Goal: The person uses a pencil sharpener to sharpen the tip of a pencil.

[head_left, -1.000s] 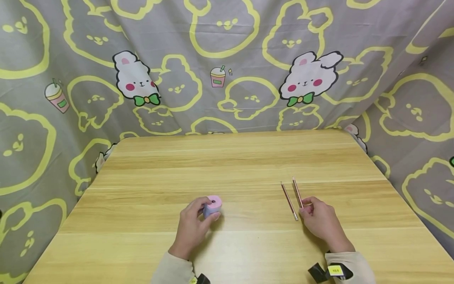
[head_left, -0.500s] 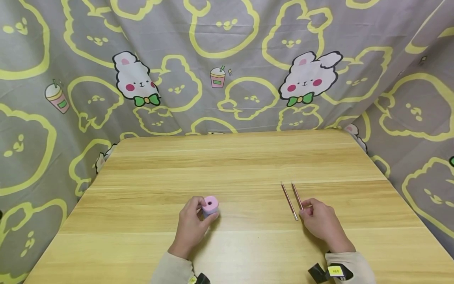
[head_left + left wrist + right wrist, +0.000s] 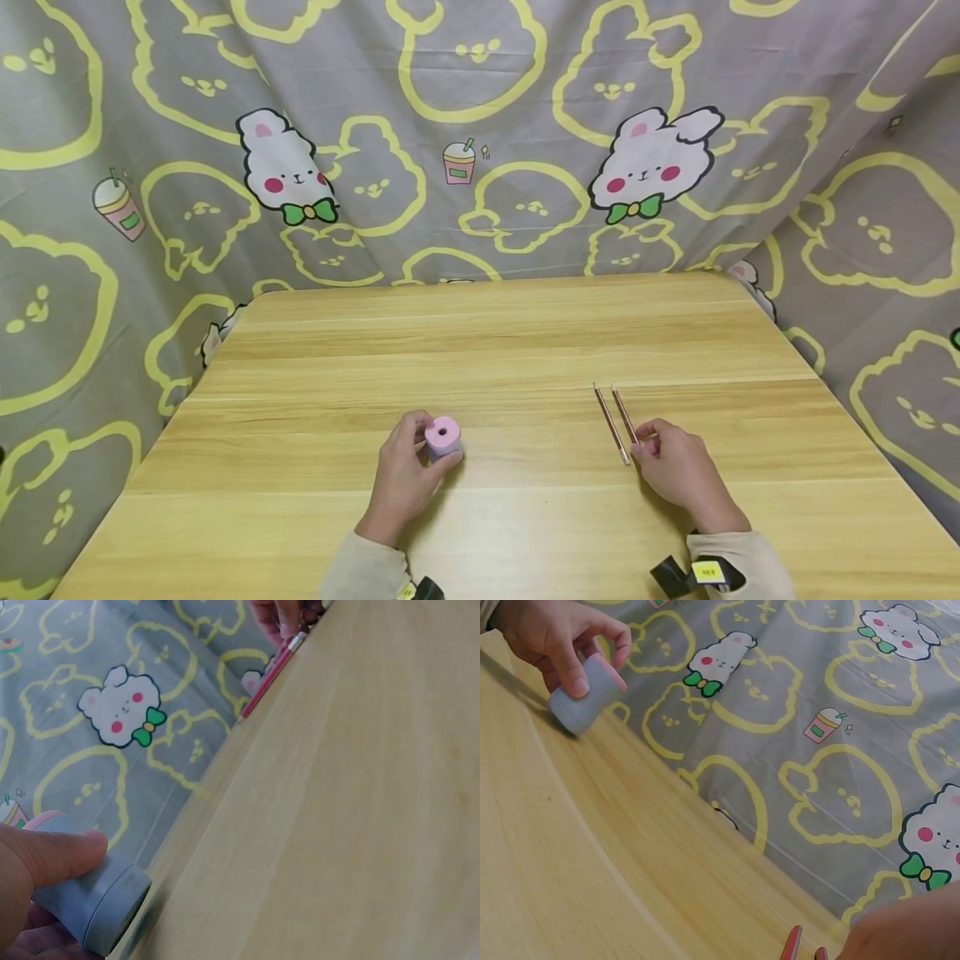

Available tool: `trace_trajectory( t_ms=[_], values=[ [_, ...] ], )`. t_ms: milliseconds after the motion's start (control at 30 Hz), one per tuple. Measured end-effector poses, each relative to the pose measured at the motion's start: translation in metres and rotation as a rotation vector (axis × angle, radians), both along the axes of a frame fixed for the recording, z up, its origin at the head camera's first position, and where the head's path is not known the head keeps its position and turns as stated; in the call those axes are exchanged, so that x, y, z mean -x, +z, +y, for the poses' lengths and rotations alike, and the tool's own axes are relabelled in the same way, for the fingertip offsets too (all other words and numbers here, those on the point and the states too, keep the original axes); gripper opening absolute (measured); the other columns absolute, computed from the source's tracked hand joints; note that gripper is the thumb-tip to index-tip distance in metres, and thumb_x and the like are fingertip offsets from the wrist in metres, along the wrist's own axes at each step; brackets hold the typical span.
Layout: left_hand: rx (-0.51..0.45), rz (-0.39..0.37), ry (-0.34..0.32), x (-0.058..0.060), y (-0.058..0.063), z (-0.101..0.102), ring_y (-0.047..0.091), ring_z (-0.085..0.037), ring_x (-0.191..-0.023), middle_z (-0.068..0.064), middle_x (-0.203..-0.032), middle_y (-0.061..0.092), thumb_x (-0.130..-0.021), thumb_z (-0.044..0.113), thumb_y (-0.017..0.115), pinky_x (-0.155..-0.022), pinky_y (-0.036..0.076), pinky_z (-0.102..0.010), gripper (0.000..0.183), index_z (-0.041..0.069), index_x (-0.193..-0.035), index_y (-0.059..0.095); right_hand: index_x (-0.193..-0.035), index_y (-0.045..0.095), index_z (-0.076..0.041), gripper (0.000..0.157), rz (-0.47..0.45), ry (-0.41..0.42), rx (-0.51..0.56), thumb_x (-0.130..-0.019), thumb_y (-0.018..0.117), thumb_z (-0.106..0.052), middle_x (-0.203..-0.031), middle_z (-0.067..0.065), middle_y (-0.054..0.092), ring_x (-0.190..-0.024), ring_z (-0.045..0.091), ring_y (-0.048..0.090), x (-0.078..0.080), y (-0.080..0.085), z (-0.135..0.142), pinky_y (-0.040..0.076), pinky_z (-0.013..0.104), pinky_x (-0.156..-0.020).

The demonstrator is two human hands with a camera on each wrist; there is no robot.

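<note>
My left hand grips a small pencil sharpener with a pink top, a dark round hole in it and a grey-blue body. In the left wrist view the thumb lies along the body of the sharpener, whose base is at the tabletop. Over on the right, my right hand pinches the near end of a red striped pencil between thumb and fingers. A second red pencil with a silver end lies just left of it, nearly parallel. Only the tips of the pencils show in the right wrist view.
The wooden table has rounded far corners. Behind it and along both sides hangs a grey curtain with yellow outlines and white bunnies. Dark straps with yellow labels sit around the sleeves.
The sharpener has tilted so its pink top and hole show more, and it has shifted slightly left. The far end of the pinched pencil has swung down and left, closer to the other pencil.
</note>
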State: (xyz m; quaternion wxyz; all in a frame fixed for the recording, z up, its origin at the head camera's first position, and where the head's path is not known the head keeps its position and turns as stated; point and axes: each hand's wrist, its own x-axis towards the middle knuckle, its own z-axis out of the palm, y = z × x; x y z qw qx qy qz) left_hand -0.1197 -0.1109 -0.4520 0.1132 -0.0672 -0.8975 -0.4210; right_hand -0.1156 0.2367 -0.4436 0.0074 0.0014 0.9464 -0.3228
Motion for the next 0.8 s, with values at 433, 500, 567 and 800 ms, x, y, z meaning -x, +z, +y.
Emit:
trace_trajectory(
  t_ms=[433, 500, 567, 800],
  values=[
    [-0.045, 0.019, -0.033, 0.0000, -0.0032, 0.0013, 0.063, -0.033, -0.102, -0.013, -0.110, 0.060, -0.071, 0.005, 0.086, -0.087, 0.057, -0.036, 0.050, 0.001, -0.112, 0.056, -0.102, 0.061, 0.002, 0.019, 0.006, 0.001, -0.011, -0.089, 0.066, -0.011, -0.071, -0.001, 0.053, -0.060, 0.015, 0.047, 0.0007, -0.0003, -0.0022, 0.039, 0.029, -0.052],
    [-0.040, 0.023, -0.037, -0.0002, -0.0030, 0.0014, 0.063, -0.033, -0.101, -0.013, -0.109, 0.060, -0.070, 0.004, 0.086, -0.086, 0.057, -0.036, 0.050, 0.001, -0.111, 0.056, -0.101, 0.061, 0.001, 0.018, 0.006, 0.001, -0.008, -0.088, 0.067, -0.011, -0.070, -0.001, 0.052, -0.058, 0.015, 0.046, 0.0004, -0.0013, -0.0027, 0.038, 0.028, -0.050],
    [-0.033, 0.027, -0.040, -0.0004, -0.0028, 0.0016, 0.064, -0.033, -0.101, -0.013, -0.108, 0.060, -0.070, 0.004, 0.087, -0.086, 0.057, -0.036, 0.050, 0.001, -0.110, 0.056, -0.099, 0.061, 0.000, 0.016, 0.005, 0.003, -0.008, -0.089, 0.066, -0.010, -0.069, -0.001, 0.052, -0.057, 0.015, 0.045, 0.0001, -0.0020, -0.0031, 0.037, 0.027, -0.048],
    [-0.023, 0.035, -0.041, -0.0004, -0.0033, 0.0019, 0.064, -0.032, -0.100, -0.011, -0.106, 0.060, -0.069, 0.005, 0.087, -0.085, 0.057, -0.035, 0.051, 0.002, -0.108, 0.056, -0.097, 0.059, -0.002, 0.013, -0.003, 0.005, -0.006, -0.089, 0.065, -0.009, -0.067, -0.001, 0.051, -0.055, 0.015, 0.044, -0.0016, -0.0011, -0.0042, 0.036, 0.025, -0.046]
  ],
)
